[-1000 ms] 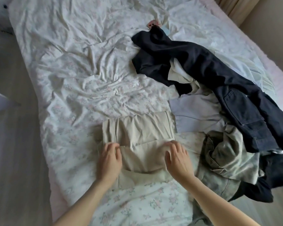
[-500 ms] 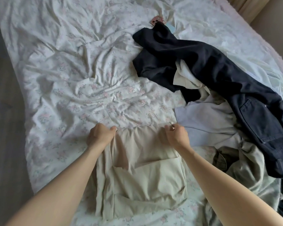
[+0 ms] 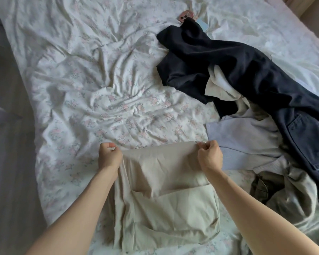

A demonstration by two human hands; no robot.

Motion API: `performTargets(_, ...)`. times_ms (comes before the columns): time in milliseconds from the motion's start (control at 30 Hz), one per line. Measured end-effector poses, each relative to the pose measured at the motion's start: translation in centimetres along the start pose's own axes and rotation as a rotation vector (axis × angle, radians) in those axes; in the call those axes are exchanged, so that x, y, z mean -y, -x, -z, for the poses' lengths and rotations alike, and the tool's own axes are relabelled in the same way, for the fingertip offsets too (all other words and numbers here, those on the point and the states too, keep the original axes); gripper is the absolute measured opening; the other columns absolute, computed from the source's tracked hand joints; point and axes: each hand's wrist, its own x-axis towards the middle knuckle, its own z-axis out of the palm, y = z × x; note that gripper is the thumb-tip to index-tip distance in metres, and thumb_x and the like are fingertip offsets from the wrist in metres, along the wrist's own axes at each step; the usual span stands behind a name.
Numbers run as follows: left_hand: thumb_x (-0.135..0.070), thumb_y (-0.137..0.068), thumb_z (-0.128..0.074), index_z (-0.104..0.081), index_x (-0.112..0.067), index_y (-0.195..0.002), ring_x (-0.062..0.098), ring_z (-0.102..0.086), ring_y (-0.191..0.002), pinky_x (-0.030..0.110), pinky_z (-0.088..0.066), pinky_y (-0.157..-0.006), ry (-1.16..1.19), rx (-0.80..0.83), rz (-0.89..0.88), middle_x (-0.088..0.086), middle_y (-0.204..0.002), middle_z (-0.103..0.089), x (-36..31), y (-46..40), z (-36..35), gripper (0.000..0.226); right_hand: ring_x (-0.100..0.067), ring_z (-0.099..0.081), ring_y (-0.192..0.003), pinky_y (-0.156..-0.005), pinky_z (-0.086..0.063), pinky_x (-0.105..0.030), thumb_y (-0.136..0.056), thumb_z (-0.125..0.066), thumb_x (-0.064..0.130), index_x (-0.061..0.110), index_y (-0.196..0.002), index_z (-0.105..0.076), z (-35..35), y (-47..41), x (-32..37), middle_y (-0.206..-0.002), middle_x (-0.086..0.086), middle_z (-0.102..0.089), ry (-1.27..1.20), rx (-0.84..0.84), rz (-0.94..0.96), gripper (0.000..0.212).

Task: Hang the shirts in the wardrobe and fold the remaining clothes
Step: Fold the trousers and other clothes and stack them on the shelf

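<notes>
Fingers of the left hand (image 3: 109, 157) pinch the far left corner of the beige garment (image 3: 166, 197), which lies half-folded on the floral bed sheet (image 3: 99, 100); the right hand (image 3: 209, 157) pinches the far right corner, pulling the edge taut, likely to fold it back evenly. A second ago both palms pressed flat on it nearer the body. Unfolded clothes pile (image 3: 256, 111) waits on the right.
</notes>
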Motion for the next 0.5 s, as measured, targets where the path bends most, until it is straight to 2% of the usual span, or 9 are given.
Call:
performTargets(67,-0.014,-0.094,-0.039,-0.046,-0.014,-0.118,0.03,-0.05,-0.1,0.034,-0.039,-0.081,-0.267,0.043,-0.115,0.01,-0.117,-0.052,-0.5,0.8,0.3,0.025,-0.031,-0.047,-0.11,-0.09,-0.035,-0.042,-0.096,-0.043,0.024,0.009,-0.103,-0.051,0.2,0.3,-0.1,-0.116,-0.012,-0.054,0.17,-0.027,0.07,0.018)
performTargets(133,-0.018,-0.096,-0.04,-0.043,-0.014,-0.127,0.033,-0.044,-0.117,0.043,-0.034,-0.095,-0.467,-0.022,-0.324,0.014,-0.128,-0.046,-0.9,2.5,0.6,0.032,-0.028,-0.042,-0.117,-0.098,-0.029,-0.044,-0.095,-0.042,0.023,0.011,-0.118,-0.051,0.4,1.4,-0.2,-0.124,-0.01,-0.049,0.247,-0.113,0.248,0.028)
performTargets(233,-0.013,-0.092,-0.047,-0.056,-0.007,-0.123,0.034,-0.05,-0.115,0.048,-0.038,-0.096,-0.481,-0.075,-0.816,0.014,-0.123,-0.055,-0.3,7.0,0.1,0.033,-0.024,-0.05,-0.112,-0.1,-0.033,-0.048,-0.09,-0.039,0.02,0.01,-0.12,-0.056,0.4,4.9,-0.9,-0.119,-0.008,-0.057,0.196,-0.158,0.7,0.036)
performTargets(333,-0.016,-0.091,-0.041,-0.065,-0.004,-0.112,0.025,-0.056,-0.11,0.042,-0.044,-0.094,-0.438,0.032,-1.179,0.009,-0.115,-0.062,2.4,10.7,0.1,0.034,-0.019,-0.05,-0.115,-0.101,-0.032,-0.05,-0.087,-0.039,0.019,0.011,-0.116,-0.062,0.6,7.5,-4.0,-0.116,-0.005,-0.061,0.197,-0.076,0.969,0.038)
performTargets(400,-0.02,-0.09,-0.044,-0.068,-0.006,-0.104,0.02,-0.056,-0.104,0.036,-0.045,-0.087,-0.422,0.13,-1.282,0.007,-0.106,-0.064,4.0,11.2,0.7,0.032,-0.02,-0.051,-0.116,-0.101,-0.034,-0.049,-0.086,-0.041,0.02,0.009,-0.115,-0.062,1.0,8.0,-6.0,-0.116,-0.005,-0.062,0.209,0.071,1.087,0.038)
performTargets(500,-0.029,-0.086,-0.053,-0.069,-0.006,-0.09,0.015,-0.052,-0.089,0.03,-0.045,-0.079,-0.404,0.21,-1.282,0.005,-0.09,-0.06,5.4,10.5,1.8,0.028,-0.02,-0.056,-0.104,-0.094,-0.04,-0.043,-0.084,-0.047,0.025,0.01,-0.111,-0.066,2.0,7.9,-7.6,-0.107,-0.003,-0.063,0.295,0.176,1.203,0.036)
